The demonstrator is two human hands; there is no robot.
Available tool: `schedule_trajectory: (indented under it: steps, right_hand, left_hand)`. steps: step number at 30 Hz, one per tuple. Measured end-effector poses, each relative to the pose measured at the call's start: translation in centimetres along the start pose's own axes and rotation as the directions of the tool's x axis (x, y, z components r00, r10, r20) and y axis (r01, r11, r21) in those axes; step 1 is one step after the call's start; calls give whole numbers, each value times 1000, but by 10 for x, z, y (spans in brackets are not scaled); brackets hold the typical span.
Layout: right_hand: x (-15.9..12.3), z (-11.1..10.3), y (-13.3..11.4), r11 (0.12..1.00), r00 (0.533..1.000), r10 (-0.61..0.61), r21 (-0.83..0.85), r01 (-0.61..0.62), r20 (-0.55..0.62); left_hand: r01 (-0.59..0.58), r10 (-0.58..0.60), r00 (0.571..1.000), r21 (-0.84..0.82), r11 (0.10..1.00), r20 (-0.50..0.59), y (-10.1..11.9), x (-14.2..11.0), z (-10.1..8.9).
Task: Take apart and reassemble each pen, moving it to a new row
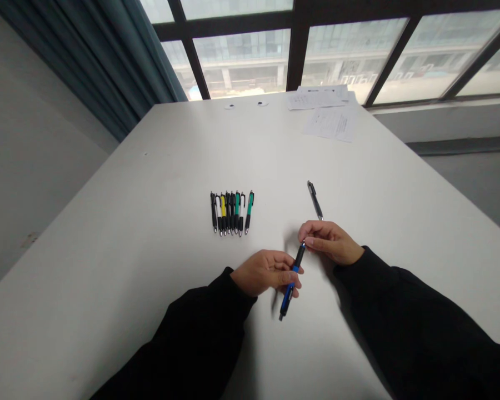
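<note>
My left hand (266,273) is closed around the middle of a blue-and-black retractable pen (292,280), which slants across the table's surface. My right hand (330,241) meets the pen's upper end with its fingertips. A slim grey pen (315,200) points away from me just beyond my right hand, and its lower end is hidden behind those fingers. To the left, a row of several retractable pens (231,213) lies side by side, with black, white, yellow and green grips.
The white table (108,233) has a corner at the far end. Printed paper sheets (331,123) and two small white discs (245,104) lie near that end. Beyond it is a large window (245,50), with a dark blue curtain (87,55) on the left.
</note>
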State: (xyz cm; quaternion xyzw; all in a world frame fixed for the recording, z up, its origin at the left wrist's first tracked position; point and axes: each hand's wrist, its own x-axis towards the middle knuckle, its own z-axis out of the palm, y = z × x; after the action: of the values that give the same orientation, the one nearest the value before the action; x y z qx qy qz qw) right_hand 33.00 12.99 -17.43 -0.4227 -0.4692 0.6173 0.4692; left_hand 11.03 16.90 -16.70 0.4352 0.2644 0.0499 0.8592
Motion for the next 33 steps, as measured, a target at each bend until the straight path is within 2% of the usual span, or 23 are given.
schedule_trajectory:
  steps: [19, 25, 30, 33]
  right_hand:
    - [-2, -1, -4, 998, 996, -26, -53, 31, 82]
    - [-2, 2, -9, 986, 996, 2, -166, 14, 92]
    - [-3, 7, -8, 905, 995, -20, -420, 60, 97]
    - [-4, 8, -6, 911, 998, -24, -409, 49, 66]
  left_hand:
    - [49, -48, 998, -39, 998, 31, -7, 0, -9]
    - [70, -70, 998, -23, 997, 10, -3, -1, -7]
    - [78, -78, 997, 19, 997, 12, 0, -1, -7]
    - [70, -71, 997, 27, 997, 32, -1, -1, -8]
